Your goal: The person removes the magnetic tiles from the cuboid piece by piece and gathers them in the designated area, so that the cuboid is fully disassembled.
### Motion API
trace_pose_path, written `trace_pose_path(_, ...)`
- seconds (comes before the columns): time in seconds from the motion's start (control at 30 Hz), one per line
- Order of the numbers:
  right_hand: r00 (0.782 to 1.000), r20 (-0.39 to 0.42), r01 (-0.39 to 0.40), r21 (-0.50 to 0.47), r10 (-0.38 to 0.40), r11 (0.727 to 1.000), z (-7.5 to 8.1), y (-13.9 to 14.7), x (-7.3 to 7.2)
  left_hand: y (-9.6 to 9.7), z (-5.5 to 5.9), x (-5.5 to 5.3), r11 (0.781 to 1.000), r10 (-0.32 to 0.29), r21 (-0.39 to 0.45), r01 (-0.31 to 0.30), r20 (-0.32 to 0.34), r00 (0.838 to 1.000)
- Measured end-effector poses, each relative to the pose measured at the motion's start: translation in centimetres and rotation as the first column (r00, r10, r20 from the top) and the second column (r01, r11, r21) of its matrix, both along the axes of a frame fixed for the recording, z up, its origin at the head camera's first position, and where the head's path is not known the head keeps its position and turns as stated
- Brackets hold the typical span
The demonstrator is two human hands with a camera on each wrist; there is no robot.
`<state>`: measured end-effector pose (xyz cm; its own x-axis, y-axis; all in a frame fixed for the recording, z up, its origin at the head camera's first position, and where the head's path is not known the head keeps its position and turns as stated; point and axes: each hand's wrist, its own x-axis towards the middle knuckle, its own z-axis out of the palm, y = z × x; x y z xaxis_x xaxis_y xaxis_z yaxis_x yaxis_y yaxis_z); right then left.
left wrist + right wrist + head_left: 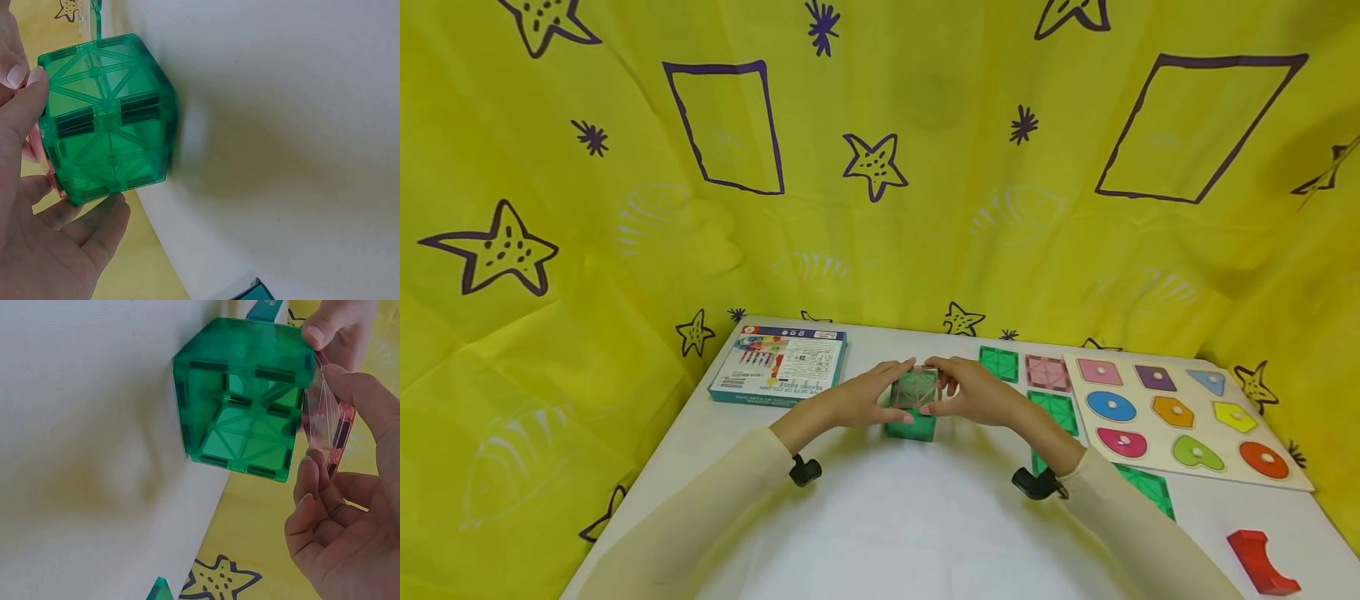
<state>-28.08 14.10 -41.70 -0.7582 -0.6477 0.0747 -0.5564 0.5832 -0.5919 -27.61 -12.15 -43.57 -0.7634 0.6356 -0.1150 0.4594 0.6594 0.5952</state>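
A green translucent cube of magnetic tiles stands on the white table, and the right wrist view shows one side without a tile. Over its top is a pink translucent magnetic tile, tilted away from the cube at one edge. My left hand pinches the pink tile on its left side, and in the left wrist view its fingertips reach the cube's top edge. From the other side my right hand holds the same tile between thumb and fingers. Part of the tile is hidden behind my fingers in the left wrist view.
A boxed bead set lies at the back left. Right of the cube are several flat green tiles and another pink tile. Beyond them lies a shape puzzle board. A red arched block sits front right. A yellow curtain hangs behind.
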Motion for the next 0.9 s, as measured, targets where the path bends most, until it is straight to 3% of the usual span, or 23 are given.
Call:
trace_pose_path(0.37, 0.998, 0.012, 0.061, -0.023, -0.061, 0.998, 0.5, 2.5, -0.1, -0.1, -0.1, 0.1, 0.999, 0.047, 0.013, -0.048, 0.037, 0.998)
trace_pose_path(0.57, 0.989, 0.044, 0.142, -0.033, -0.141, 0.989, 0.7, 5.0, 0.0, 0.1, 0.0, 0.1, 1.0, 0.018, -0.016, -0.018, 0.007, 1.0)
trace_pose_path(0.9, 0.974, 0.068, 0.213, 0.044, -0.216, 0.976, -1.2, 9.8, -0.3, 0.0, 0.1, 0.2, 0.999, 0.02, -0.025, -0.019, 0.007, 1.0)
